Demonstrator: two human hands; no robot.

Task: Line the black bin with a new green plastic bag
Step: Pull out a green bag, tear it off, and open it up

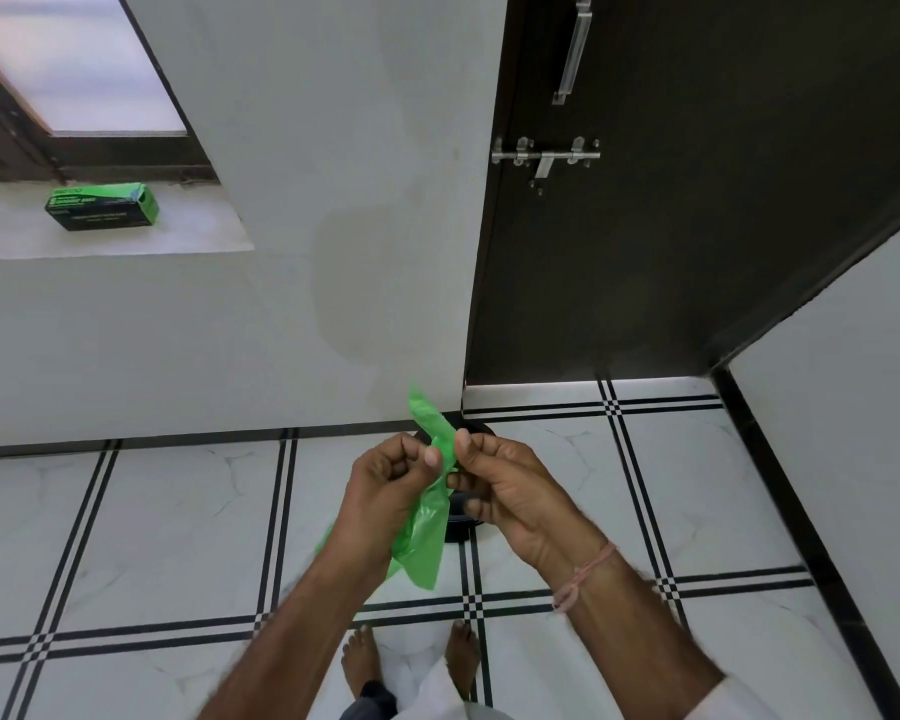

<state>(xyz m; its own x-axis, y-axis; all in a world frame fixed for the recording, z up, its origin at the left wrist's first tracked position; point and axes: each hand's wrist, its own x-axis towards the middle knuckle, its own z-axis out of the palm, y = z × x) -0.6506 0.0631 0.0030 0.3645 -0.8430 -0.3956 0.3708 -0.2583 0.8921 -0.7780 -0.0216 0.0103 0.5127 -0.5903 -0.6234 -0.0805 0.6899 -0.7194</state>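
A folded green plastic bag (427, 532) hangs between my two hands, its top end sticking up above my fingers. My left hand (385, 491) pinches the bag's upper part between thumb and fingers. My right hand (505, 491) pinches the same part from the other side. The black bin (463, 527) stands on the floor by the wall corner, mostly hidden behind my hands and the bag; only slivers of its rim and side show.
A green box of bags (102, 205) lies on the window sill at the upper left. A dark door (697, 226) with a metal bolt is shut at the right. White tiled floor (152, 537) spreads around; my bare feet (411, 662) stand below.
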